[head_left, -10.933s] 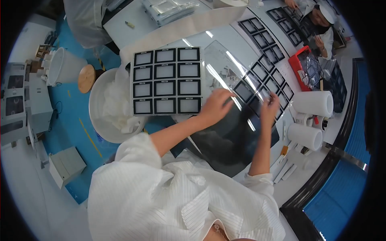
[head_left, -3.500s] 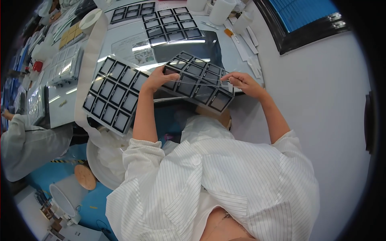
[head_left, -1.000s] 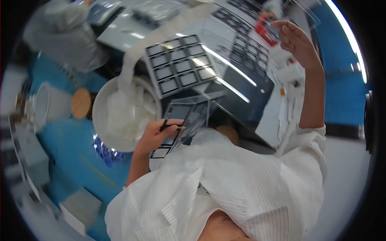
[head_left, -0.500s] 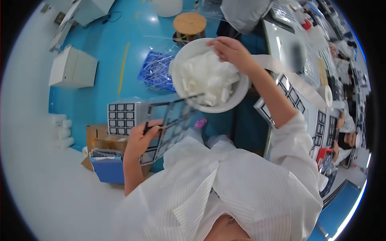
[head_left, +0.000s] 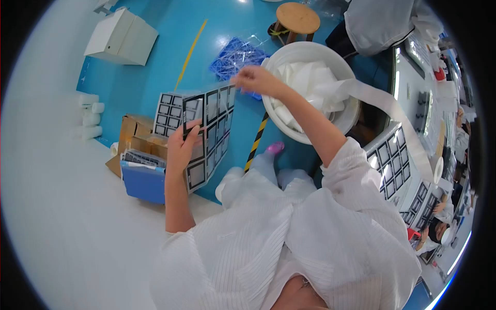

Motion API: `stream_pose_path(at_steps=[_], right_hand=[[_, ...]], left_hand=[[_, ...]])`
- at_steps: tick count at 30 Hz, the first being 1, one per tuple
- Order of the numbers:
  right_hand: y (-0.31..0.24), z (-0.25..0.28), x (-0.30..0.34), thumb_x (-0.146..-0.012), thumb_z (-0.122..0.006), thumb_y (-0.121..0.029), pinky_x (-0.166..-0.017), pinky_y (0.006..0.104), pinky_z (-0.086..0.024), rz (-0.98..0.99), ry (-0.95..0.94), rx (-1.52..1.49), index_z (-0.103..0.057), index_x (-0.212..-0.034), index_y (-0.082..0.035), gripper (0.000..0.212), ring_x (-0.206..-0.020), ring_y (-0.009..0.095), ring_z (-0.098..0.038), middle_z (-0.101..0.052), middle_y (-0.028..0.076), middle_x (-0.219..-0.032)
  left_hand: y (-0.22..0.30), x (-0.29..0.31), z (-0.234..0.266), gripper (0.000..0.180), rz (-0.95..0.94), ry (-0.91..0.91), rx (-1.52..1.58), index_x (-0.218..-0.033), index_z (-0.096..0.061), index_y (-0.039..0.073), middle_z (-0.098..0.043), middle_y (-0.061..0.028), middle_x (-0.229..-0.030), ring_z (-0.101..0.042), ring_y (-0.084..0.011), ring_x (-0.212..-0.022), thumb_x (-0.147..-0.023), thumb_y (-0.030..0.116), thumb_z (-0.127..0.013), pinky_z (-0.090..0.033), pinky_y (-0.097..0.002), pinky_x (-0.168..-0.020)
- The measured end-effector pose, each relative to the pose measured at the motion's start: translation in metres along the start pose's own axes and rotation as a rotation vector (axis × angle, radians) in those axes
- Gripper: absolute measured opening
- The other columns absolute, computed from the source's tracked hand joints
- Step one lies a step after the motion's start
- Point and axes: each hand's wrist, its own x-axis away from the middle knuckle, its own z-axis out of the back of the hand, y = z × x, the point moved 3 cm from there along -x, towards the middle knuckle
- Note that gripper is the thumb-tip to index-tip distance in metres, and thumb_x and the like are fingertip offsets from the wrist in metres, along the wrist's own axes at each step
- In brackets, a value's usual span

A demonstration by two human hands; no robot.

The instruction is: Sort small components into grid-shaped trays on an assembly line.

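Observation:
My left hand (head_left: 182,152) grips a clear sheet (head_left: 211,126) printed with rows of black-edged rectangles, fingers and thumb closed on its left edge. The sheet stands tilted in front of a similar stack of sheets (head_left: 168,113). At the sheet's upper right corner is my right hand (head_left: 258,81), its fingers drawn together and slightly blurred. What they pinch there, if anything, is too small to make out. Below my right forearm stands a round white tub (head_left: 310,138) with crumpled white film strips (head_left: 305,82) inside.
A white band (head_left: 380,98) runs from the tub to a roll (head_left: 438,170) on the right-hand workbench. Another printed sheet (head_left: 390,163) lies at the bench edge. Left are a cardboard box (head_left: 135,129) and blue bin (head_left: 142,183). Beyond are a blue crate (head_left: 235,57), a stool (head_left: 298,18) and a person (head_left: 380,23).
My right hand has moved left from over the tub to the sheet's upper corner. The sheet has turned to show more of its face, and the whole view has shifted.

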Motion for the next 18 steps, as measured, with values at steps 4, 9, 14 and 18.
stream_pose_path(at_steps=[4,9,14,18], right_hand=[[-0.013,-0.028,0.038,-0.081,-0.074,-0.035,-0.063,0.0286,-0.047,0.024,0.062,0.43,-0.061,-0.095,-0.003,0.038,-0.072,0.014,-0.058,-0.059,0.006,-0.076],[-0.064,-0.016,0.062,-0.076,-0.078,-0.032,-0.072,0.0304,-0.047,0.774,0.463,0.555,-0.058,-0.1,-0.003,0.042,-0.08,0.018,-0.056,-0.059,0.006,-0.086],[-0.102,-0.026,0.075,-0.078,-0.075,-0.03,-0.076,0.0337,-0.047,0.667,0.098,0.323,-0.058,-0.102,-0.004,0.039,-0.087,0.023,-0.057,-0.06,0.007,-0.095],[-0.095,-0.033,0.083,-0.087,-0.066,-0.021,-0.074,0.0356,-0.048,0.657,0.095,0.51,-0.058,-0.103,-0.005,0.023,-0.088,0.027,-0.06,-0.061,0.011,-0.093]], left_hand=[[0.011,-0.003,-0.015,0.028,-0.005,-0.077,0.002,-0.116,-0.062,0.001,-0.069,-0.0079,-0.097,-0.066,-0.0122,-0.083,-0.096,0.019,-0.056,-0.054,-0.0232,-0.07],[0.025,0.001,-0.03,0.027,-0.005,-0.169,-0.018,-0.116,-0.063,0.003,-0.069,-0.008,-0.095,-0.065,-0.0114,-0.083,-0.096,0.019,-0.056,-0.054,-0.0245,-0.073],[0.031,0.005,-0.046,0.027,-0.047,-0.301,-0.147,-0.117,-0.061,0.001,-0.069,-0.0073,-0.096,-0.065,-0.0114,-0.085,-0.096,0.016,-0.055,-0.054,-0.0243,-0.074],[0.04,0.007,-0.059,0.024,-0.05,-0.337,-0.101,-0.115,-0.062,0.0,-0.068,-0.0066,-0.094,-0.065,-0.011,-0.088,-0.096,0.013,-0.054,-0.054,-0.0253,-0.077]])
